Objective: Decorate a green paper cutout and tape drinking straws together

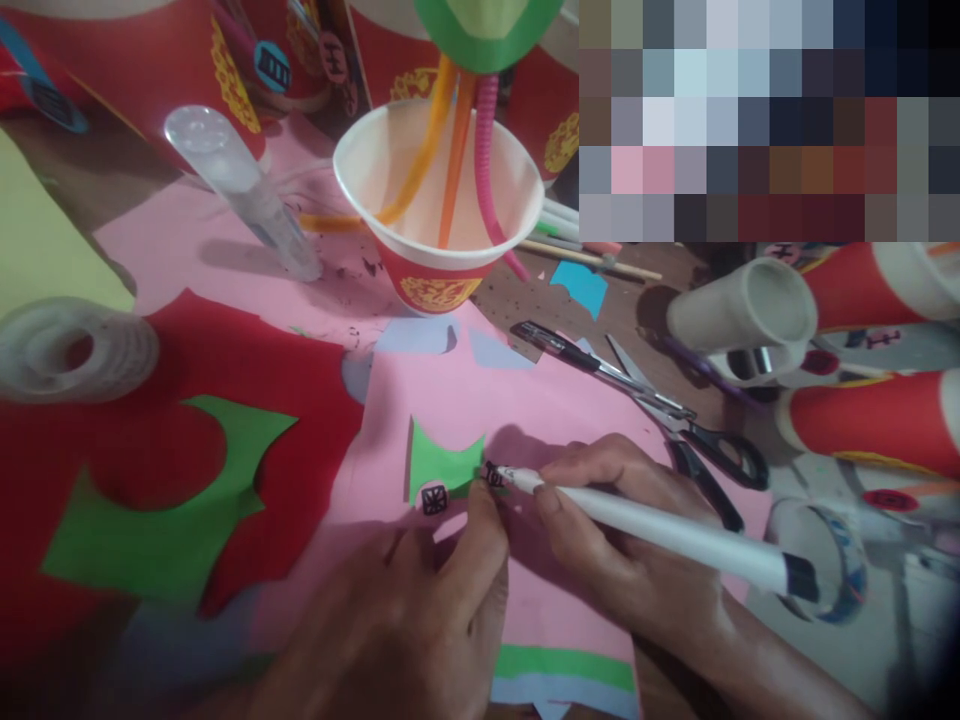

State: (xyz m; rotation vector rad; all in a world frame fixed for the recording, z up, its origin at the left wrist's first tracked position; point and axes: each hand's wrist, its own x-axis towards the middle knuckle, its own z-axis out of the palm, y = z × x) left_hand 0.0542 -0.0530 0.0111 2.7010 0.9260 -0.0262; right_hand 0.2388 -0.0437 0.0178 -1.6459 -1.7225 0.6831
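Observation:
A white marker (660, 520) with a dark end lies in the grip of my right hand (622, 520), its tip pointing left. The tip meets black marks on a small paper piece (493, 474), which my left hand (442, 590) pins with thumb and fingers; most of the piece is hidden. Just left of it is a small pink paper disc (433, 498) bearing a black square pattern. Behind both, a green paper scrap (442, 455) with a curved cut edge rests on the pink paper (577, 430).
Black-handled scissors (720, 455) and a pen (585, 355) lie right of the hands. A red-and-white paper cup (435, 280) with straws stands behind. A tape roll (82, 345), a clear tube (244, 190) and a green cutout (172, 530) are left. More cups (870, 425) lie right.

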